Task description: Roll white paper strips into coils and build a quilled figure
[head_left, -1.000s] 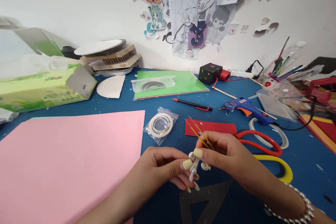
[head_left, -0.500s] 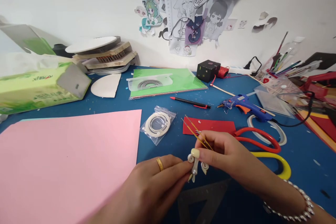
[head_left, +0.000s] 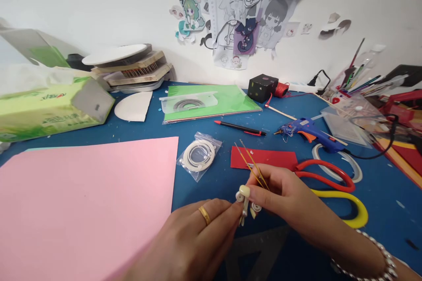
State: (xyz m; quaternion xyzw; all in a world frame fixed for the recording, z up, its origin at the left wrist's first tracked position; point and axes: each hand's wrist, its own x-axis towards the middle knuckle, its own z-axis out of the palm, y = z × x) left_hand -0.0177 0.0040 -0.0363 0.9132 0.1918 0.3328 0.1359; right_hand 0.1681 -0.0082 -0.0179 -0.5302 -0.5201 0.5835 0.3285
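Note:
Both hands meet over the blue table around a small white quilled paper piece [head_left: 245,206] with coiled scrolls and what looks like a pearl bead. My left hand [head_left: 198,232], with a gold ring, is closed, its fingertips pinching the piece from the left. My right hand [head_left: 280,193] presses thumb against fingers at the top of the piece. Gold tweezers [head_left: 251,162] are tucked in that same hand, their tips pointing up and away from the piece. The fingers partly hide the piece, so its exact shape is unclear.
Red-and-yellow-handled scissors [head_left: 358,210] and red paper [head_left: 267,158] lie by my right hand. A blue glue gun [head_left: 313,134], a pen [head_left: 239,128] and bagged white paper strips [head_left: 198,156] sit beyond. Pink paper [head_left: 89,202] covers the left. A translucent set square [head_left: 257,250] lies in front.
The paper piece has turned slightly between my fingers, and its right scroll has shifted a little left and up. Both hands keep their grip, and the tweezers stay in the right hand.

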